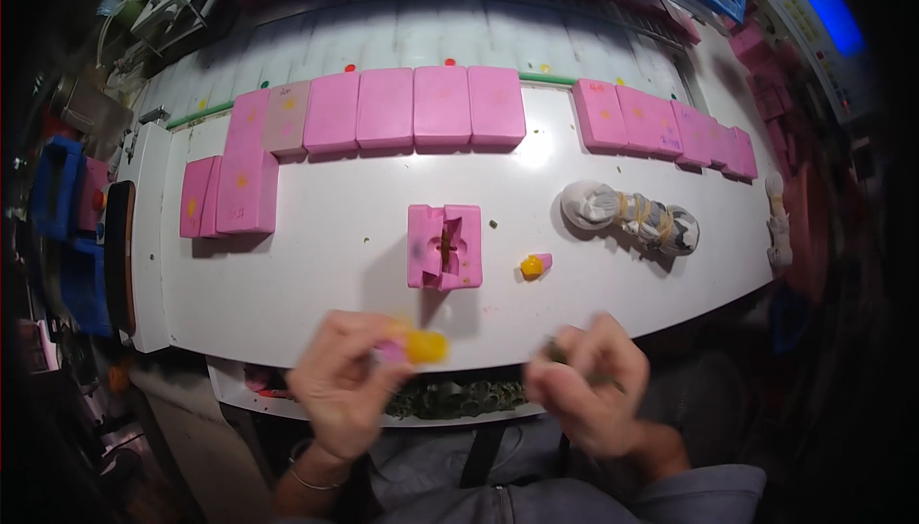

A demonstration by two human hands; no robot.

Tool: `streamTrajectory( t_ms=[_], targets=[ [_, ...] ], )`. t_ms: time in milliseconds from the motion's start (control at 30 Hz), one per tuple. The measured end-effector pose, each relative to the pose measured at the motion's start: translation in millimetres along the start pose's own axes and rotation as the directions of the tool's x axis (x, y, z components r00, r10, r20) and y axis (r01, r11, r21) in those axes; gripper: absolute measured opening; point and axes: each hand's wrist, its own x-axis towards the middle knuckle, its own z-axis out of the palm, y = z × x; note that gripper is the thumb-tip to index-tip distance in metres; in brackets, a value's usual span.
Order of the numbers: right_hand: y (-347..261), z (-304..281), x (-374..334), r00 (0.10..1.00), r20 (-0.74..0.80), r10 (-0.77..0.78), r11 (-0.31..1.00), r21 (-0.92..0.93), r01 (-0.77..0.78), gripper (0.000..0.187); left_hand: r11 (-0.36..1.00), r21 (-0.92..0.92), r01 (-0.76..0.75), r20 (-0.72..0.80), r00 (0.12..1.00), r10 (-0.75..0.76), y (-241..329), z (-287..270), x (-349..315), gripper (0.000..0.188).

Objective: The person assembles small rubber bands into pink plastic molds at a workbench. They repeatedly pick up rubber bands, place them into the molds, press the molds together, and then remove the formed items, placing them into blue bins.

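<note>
My left hand (345,380) pinches a small piece with a yellow end (427,346) and a pink body, held over the table's front edge. Curled closed to the right, my right hand (593,385) has dark green bits (555,352) showing between its fingers; their kind is too blurred to tell. Beyond both hands stands a pink block mold (461,246), split by a gap, with something dark and greenish inside its hollow. A similar yellow-and-pink piece (533,266) lies on the white table to the mold's right.
Pink blocks (440,108) line the back of the table, with more at the left and right. A cloth bundle bound with rubber bands (632,218) lies at right. Below the front edge, a tray (455,398) holds many dark green pieces. A blue-screened device (828,17) stands far right.
</note>
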Motion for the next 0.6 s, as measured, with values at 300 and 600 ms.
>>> streamTrajectory(
  t_ms=[300, 600],
  targets=[
    [24.3, 8.4, 13.3, 0.93, 0.165, -0.329, 0.909, -0.212, 0.359, 0.016, 0.531, -0.567, 0.63, 0.392, 0.773, -0.498, -4.1, 33.4, -7.5, 0.028],
    [14.2, 4.5, 18.3, 0.844, 0.275, -0.46, 0.595, -0.61, 0.523, 0.027, 0.733, -0.568, 0.373, 0.193, 0.927, -0.322, 2.7, 44.7, -13.1, 0.034]
  ],
)
